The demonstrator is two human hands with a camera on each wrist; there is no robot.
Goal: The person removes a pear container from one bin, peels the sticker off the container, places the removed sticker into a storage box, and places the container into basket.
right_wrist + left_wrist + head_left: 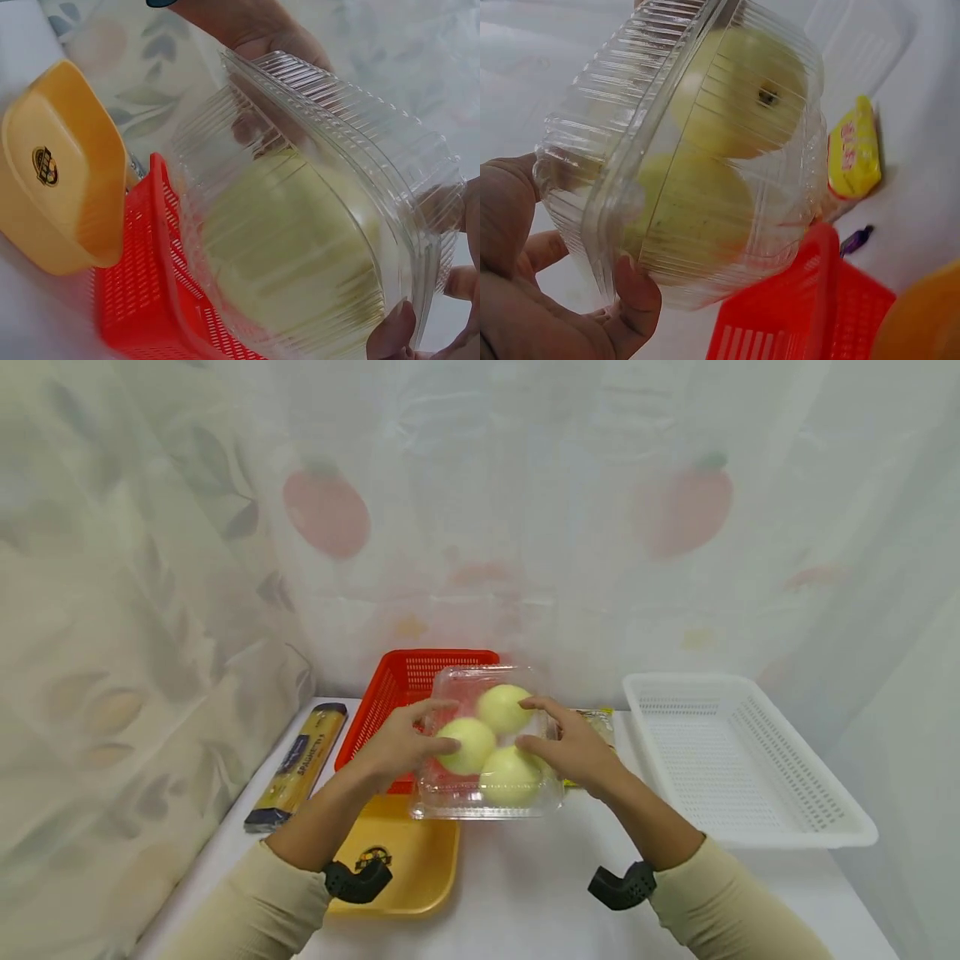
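Observation:
A clear plastic clamshell box [450, 808], tilted and held up over the table, has three pale yellow-green round fruits [506, 710] inside. My left hand [401, 743] grips its left side, with the thumb on the near face. On the opposite side my right hand [573, 747] holds the box, its thumb also along the near face. The lid looks shut in the left wrist view, where a fruit [739, 97] shows a dark brown end through the ribbed wall. Some fingertips are hidden behind the plastic.
Behind and left of the box is a red perforated basket [397, 677]. A yellow tray [420, 868] sits nearer, and a spaghetti pack [303, 760] lies at far left. A white perforated basket [720, 760] is on the right. One yellow packet [853, 154] lies partly hidden behind the box.

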